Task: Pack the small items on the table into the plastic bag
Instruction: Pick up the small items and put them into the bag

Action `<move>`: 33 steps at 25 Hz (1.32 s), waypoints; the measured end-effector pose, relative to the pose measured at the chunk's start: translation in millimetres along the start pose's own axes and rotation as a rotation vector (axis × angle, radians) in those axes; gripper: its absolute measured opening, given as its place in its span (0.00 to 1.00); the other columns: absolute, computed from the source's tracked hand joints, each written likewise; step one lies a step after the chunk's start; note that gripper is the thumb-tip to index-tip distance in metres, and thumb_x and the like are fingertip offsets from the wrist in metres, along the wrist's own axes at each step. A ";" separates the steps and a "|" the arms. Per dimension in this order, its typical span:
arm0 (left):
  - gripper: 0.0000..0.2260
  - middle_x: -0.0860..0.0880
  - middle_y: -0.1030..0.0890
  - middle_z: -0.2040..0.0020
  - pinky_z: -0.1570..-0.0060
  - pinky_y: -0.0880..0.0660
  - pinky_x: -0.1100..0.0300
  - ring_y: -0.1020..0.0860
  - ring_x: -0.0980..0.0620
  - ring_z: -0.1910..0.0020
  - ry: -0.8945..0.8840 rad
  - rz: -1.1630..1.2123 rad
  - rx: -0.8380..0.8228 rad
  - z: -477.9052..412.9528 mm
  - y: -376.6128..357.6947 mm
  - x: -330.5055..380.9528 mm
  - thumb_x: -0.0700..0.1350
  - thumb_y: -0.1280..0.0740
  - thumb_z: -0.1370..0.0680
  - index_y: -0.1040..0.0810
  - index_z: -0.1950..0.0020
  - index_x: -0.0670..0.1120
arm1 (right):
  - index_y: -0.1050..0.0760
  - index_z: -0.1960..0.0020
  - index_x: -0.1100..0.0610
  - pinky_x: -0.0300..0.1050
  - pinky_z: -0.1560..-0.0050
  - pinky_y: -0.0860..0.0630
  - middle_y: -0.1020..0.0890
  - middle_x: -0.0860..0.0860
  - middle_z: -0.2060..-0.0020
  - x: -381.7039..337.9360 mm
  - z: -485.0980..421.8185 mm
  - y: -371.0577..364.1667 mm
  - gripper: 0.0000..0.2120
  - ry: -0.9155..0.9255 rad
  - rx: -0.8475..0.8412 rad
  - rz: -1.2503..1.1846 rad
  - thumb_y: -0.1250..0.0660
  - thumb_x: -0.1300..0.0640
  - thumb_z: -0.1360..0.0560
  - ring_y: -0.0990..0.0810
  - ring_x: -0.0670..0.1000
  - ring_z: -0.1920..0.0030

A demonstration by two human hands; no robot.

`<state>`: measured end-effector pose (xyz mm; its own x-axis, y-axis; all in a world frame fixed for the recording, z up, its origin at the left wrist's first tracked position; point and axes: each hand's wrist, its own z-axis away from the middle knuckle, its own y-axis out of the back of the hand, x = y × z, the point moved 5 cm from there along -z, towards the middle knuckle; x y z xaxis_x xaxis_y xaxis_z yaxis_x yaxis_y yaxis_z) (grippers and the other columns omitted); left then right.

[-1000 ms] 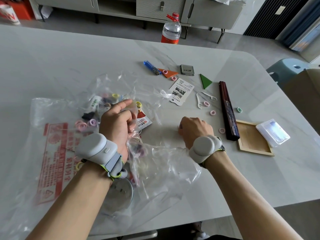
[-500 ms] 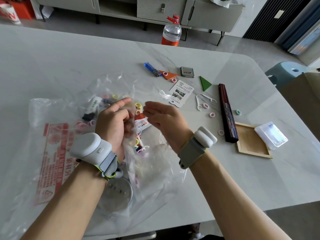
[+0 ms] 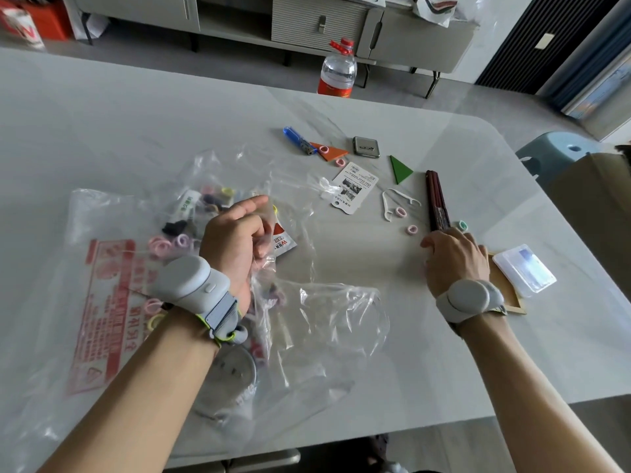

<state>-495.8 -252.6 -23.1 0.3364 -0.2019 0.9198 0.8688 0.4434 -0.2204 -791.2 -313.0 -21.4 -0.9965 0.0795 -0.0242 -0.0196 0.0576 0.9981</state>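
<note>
A clear plastic bag (image 3: 102, 302) with red print lies at the left and holds several coloured rings, a red-and-white sachet (image 3: 282, 241) and a round metal lid (image 3: 235, 370). My left hand (image 3: 235, 240) grips the bag's crumpled edge. My right hand (image 3: 454, 257) rests palm down at the near end of the dark folded fan (image 3: 436, 196), its fingertips hidden. Loose on the table lie pink rings (image 3: 412, 229), a green ring (image 3: 462, 225), floss picks (image 3: 392, 199), a printed card (image 3: 355, 187), a green triangle (image 3: 400, 169), an orange triangle (image 3: 329, 152), a blue lighter (image 3: 298, 139) and a metal tin (image 3: 366, 146).
A wooden frame (image 3: 508, 302) and a clear plastic box (image 3: 524, 269) sit right of my right hand. A water bottle (image 3: 338, 70) stands beyond the far table edge. A blue stool (image 3: 553, 151) and a cardboard box (image 3: 597, 213) stand at the right.
My right hand went from the table to the bag's mouth beside my left hand, then swung back right to the fan's near end. My left hand kept its grip on the bag.
</note>
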 end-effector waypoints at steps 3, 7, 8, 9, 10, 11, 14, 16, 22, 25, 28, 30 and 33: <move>0.22 0.46 0.31 0.68 0.74 0.46 0.63 0.38 0.55 0.79 0.009 -0.009 -0.006 1.4 -2.9 -3.4 0.30 0.46 0.31 0.22 0.45 0.46 | 0.22 0.52 0.51 0.49 0.45 0.33 0.20 0.51 0.48 6.6 0.9 -11.2 0.09 -0.002 -0.018 0.053 0.37 0.62 0.26 0.27 0.56 0.45; 0.22 0.45 0.28 0.67 0.76 0.45 0.66 0.38 0.55 0.78 0.014 -0.014 -0.014 1.4 -6.3 -4.7 0.30 0.46 0.30 0.22 0.44 0.45 | 0.23 0.54 0.52 0.47 0.47 0.34 0.18 0.51 0.52 5.3 -3.5 -13.5 0.06 -0.002 0.017 0.033 0.37 0.60 0.26 0.25 0.56 0.47; 0.22 0.46 0.28 0.67 0.77 0.45 0.66 0.38 0.55 0.78 0.013 -0.002 -0.022 1.4 -7.2 -4.6 0.30 0.46 0.30 0.23 0.43 0.44 | 0.24 0.53 0.53 0.47 0.48 0.34 0.19 0.52 0.52 3.0 -2.7 -13.4 0.05 0.006 0.027 0.013 0.38 0.59 0.25 0.25 0.57 0.47; 0.22 0.46 0.28 0.67 0.77 0.45 0.67 0.37 0.55 0.78 0.011 0.014 -0.027 0.6 -6.5 -3.8 0.30 0.46 0.30 0.23 0.43 0.44 | 0.25 0.52 0.54 0.47 0.50 0.34 0.19 0.53 0.52 -1.4 -1.6 -13.4 0.04 0.014 0.042 -0.035 0.39 0.58 0.24 0.24 0.58 0.48; 0.22 0.46 0.28 0.67 0.78 0.45 0.67 0.37 0.55 0.79 0.010 0.032 -0.029 -1.3 -6.6 -2.9 0.29 0.46 0.30 0.23 0.43 0.43 | 0.25 0.51 0.55 0.46 0.53 0.35 0.19 0.54 0.52 -5.5 -2.5 -12.7 0.04 0.015 0.047 -0.106 0.39 0.57 0.23 0.24 0.59 0.49; 0.22 0.46 0.29 0.67 0.78 0.44 0.68 0.37 0.55 0.79 0.010 0.036 -0.024 -2.9 -5.3 -2.3 0.29 0.46 0.30 0.23 0.43 0.43 | 0.25 0.49 0.55 0.45 0.55 0.36 0.18 0.54 0.52 -9.4 -5.7 -12.8 0.05 0.002 0.033 -0.179 0.39 0.57 0.22 0.23 0.60 0.49; 0.22 0.47 0.29 0.68 0.79 0.45 0.68 0.37 0.56 0.80 0.011 0.020 -0.027 -3.4 -5.3 -1.3 0.29 0.47 0.30 0.23 0.43 0.44 | 0.27 0.43 0.56 0.46 0.55 0.31 0.19 0.58 0.48 -10.5 -40.5 -13.4 0.09 -0.095 -0.038 -0.267 0.39 0.57 0.22 0.23 0.61 0.47; 0.22 0.47 0.28 0.68 0.78 0.47 0.68 0.37 0.56 0.80 0.018 0.021 -0.044 -0.9 -7.2 -1.8 0.29 0.47 0.30 0.23 0.43 0.44 | 0.27 0.40 0.56 0.47 0.53 0.29 0.21 0.59 0.45 -9.6 -61.6 -13.0 0.12 -0.165 -0.098 -0.197 0.40 0.58 0.23 0.22 0.62 0.46; 0.22 0.48 0.28 0.68 0.80 0.46 0.69 0.37 0.57 0.81 0.018 0.057 -0.044 0.0 -2.8 -0.2 0.28 0.47 0.29 0.24 0.42 0.43 | 0.21 0.45 0.60 0.42 0.55 0.30 0.22 0.60 0.44 -18.4 -79.8 -27.4 0.11 -0.086 -0.232 0.058 0.36 0.60 0.26 0.23 0.61 0.44; 0.21 0.47 0.27 0.68 0.80 0.46 0.69 0.37 0.58 0.81 0.012 0.048 -0.044 1.3 -2.2 1.1 0.28 0.47 0.28 0.24 0.42 0.42 | 0.21 0.43 0.58 0.43 0.51 0.30 0.24 0.60 0.41 -15.8 -85.6 -31.2 0.13 -0.086 -0.273 0.038 0.34 0.56 0.25 0.24 0.61 0.41; 0.21 0.46 0.28 0.68 0.81 0.45 0.70 0.37 0.58 0.82 0.020 0.071 -0.031 1.9 -3.4 1.9 0.27 0.47 0.28 0.24 0.42 0.41 | 0.22 0.46 0.56 0.43 0.54 0.32 0.20 0.59 0.46 -16.0 -81.8 -34.5 0.09 -0.053 -0.214 -0.022 0.37 0.56 0.25 0.22 0.62 0.45; 0.21 0.46 0.29 0.68 0.82 0.45 0.71 0.38 0.58 0.83 0.035 0.089 -0.037 1.7 -4.4 1.9 0.27 0.47 0.28 0.24 0.42 0.41 | 0.26 0.45 0.55 0.44 0.55 0.33 0.22 0.57 0.51 -13.6 -78.3 -33.9 0.09 -0.074 -0.155 -0.152 0.39 0.57 0.24 0.24 0.60 0.51; 0.21 0.46 0.29 0.68 0.82 0.45 0.71 0.38 0.58 0.82 0.024 0.085 -0.031 1.0 -3.3 1.9 0.27 0.47 0.28 0.24 0.42 0.42 | 0.32 0.39 0.56 0.47 0.57 0.33 0.28 0.52 0.62 -10.7 -94.4 -25.8 0.14 -0.181 -0.085 -0.473 0.39 0.60 0.24 0.28 0.55 0.55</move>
<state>-498.4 -253.6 -20.4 0.4181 -0.1853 0.8893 0.8471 0.4331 -0.3079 -787.6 -409.2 -41.6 -0.8474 0.2357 -0.4758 -0.4787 0.0488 0.8766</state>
